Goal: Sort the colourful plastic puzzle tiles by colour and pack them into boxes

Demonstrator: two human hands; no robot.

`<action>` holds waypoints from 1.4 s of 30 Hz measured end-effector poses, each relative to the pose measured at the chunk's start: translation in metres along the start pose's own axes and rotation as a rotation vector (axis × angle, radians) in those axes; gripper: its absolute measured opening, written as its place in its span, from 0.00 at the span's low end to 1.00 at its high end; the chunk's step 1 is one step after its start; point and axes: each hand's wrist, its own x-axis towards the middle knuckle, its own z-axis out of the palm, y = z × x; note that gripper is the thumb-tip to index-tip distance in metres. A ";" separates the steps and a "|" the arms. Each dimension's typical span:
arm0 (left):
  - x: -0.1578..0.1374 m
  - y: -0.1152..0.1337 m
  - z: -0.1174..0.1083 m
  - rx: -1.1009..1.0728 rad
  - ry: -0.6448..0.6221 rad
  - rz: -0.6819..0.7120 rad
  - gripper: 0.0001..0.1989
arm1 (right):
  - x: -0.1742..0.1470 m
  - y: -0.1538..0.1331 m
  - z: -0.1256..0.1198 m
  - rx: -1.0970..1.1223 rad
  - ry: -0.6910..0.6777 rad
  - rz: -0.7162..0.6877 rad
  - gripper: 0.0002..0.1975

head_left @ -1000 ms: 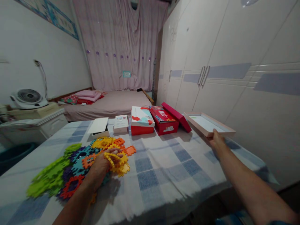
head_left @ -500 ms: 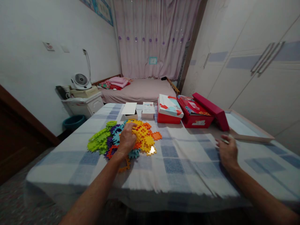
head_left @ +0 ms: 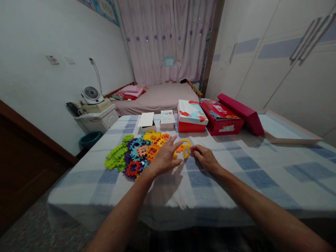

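My left hand (head_left: 166,156) reaches over the right part of a pile of toothed plastic building pieces, its fingers spread and holding nothing that I can see. Facing it, my right hand (head_left: 206,158) has curled fingers, their tips on a hollow yellow building piece (head_left: 186,151) at the pile's right edge. Lime green pieces (head_left: 117,157) lie at the pile's left. Purple, teal, orange and yellow ones overlap beside them, with a red-orange square frame (head_left: 133,168) at the front. Part of the pile is hidden behind my left hand.
A checked cloth (head_left: 162,196) covers the table. Along its back stand two small white boxes (head_left: 147,120), a red-and-white shoebox (head_left: 193,117) and a red box (head_left: 223,119). A dark red lid (head_left: 243,113) leans there, beside a shallow tray (head_left: 294,140) at right.
My left hand has moved right from the middle of the pile and spread its fingers. My right hand has come left to the pile's edge. The view has shifted slightly.
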 end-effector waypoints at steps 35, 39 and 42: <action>-0.044 -0.036 0.012 0.211 0.443 -0.256 0.19 | -0.010 -0.001 0.000 -0.265 -0.051 -0.152 0.11; -0.021 -0.024 0.025 0.133 0.315 -0.141 0.13 | -0.010 -0.002 0.000 -0.259 -0.053 -0.144 0.11; -0.006 -0.014 0.028 0.038 0.214 -0.036 0.15 | -0.010 -0.003 -0.001 -0.254 -0.056 -0.136 0.11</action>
